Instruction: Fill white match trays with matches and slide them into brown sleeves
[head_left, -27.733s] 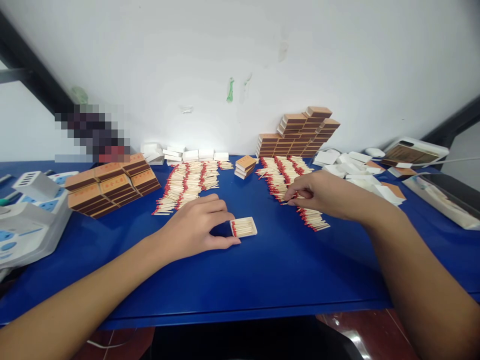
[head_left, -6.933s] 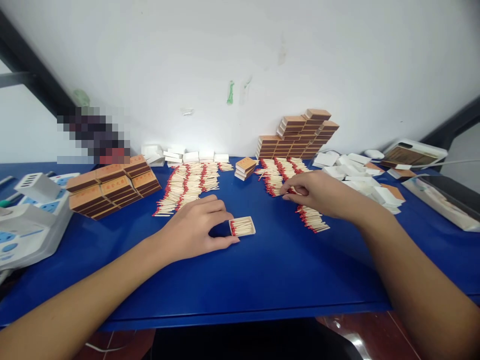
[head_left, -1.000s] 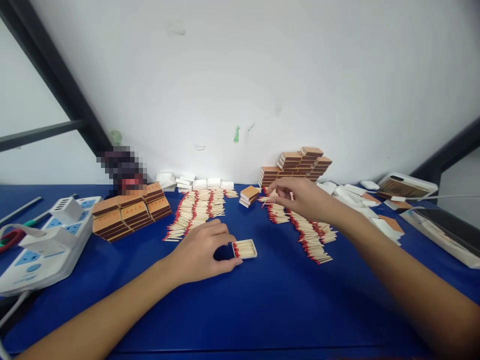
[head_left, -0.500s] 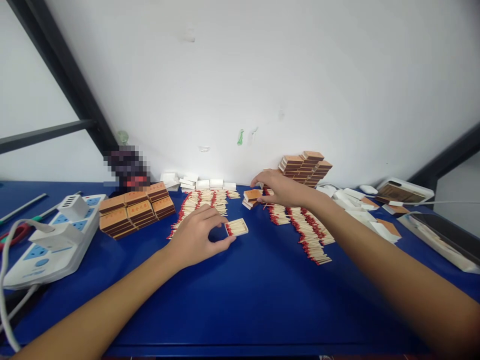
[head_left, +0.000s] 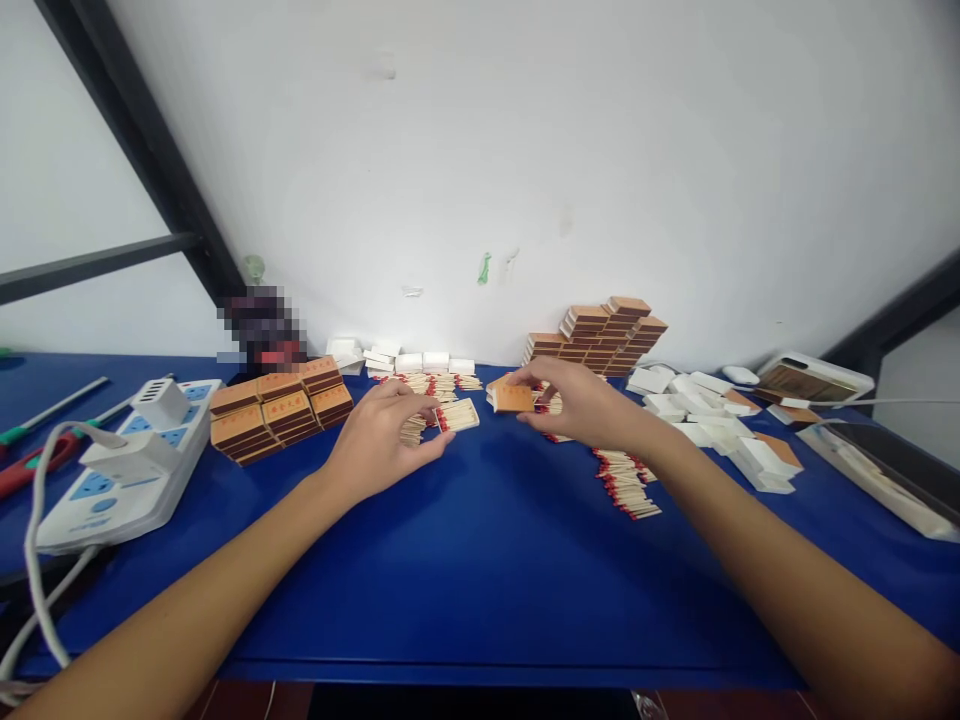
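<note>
My left hand (head_left: 390,435) has its thumb and fingers around the left end of a small white matchbox tray (head_left: 466,415). Red-headed matches fill this tray. To the right, my right hand (head_left: 574,402) grips an orange-topped matchbox (head_left: 514,397) between thumb and fingers. White shows at that box's left end; whether it is a full box or only the sleeve I cannot tell. Loose matches (head_left: 630,490) lie beneath and beside my right hand. Another spread of matches (head_left: 427,383) sits behind my left hand, partly hidden by it.
Stacked matchboxes stand at left (head_left: 281,410) and against the wall (head_left: 600,338). White trays lie along the wall (head_left: 409,363) and in a heap at right (head_left: 720,420). A power strip (head_left: 127,490) with cables, screwdrivers (head_left: 45,470) and a phone (head_left: 892,470) flank the blue table (head_left: 450,580).
My left hand and the filled tray have shifted left and away from me. My right hand has come down from the wall side onto the orange matchbox. The view has shifted slightly.
</note>
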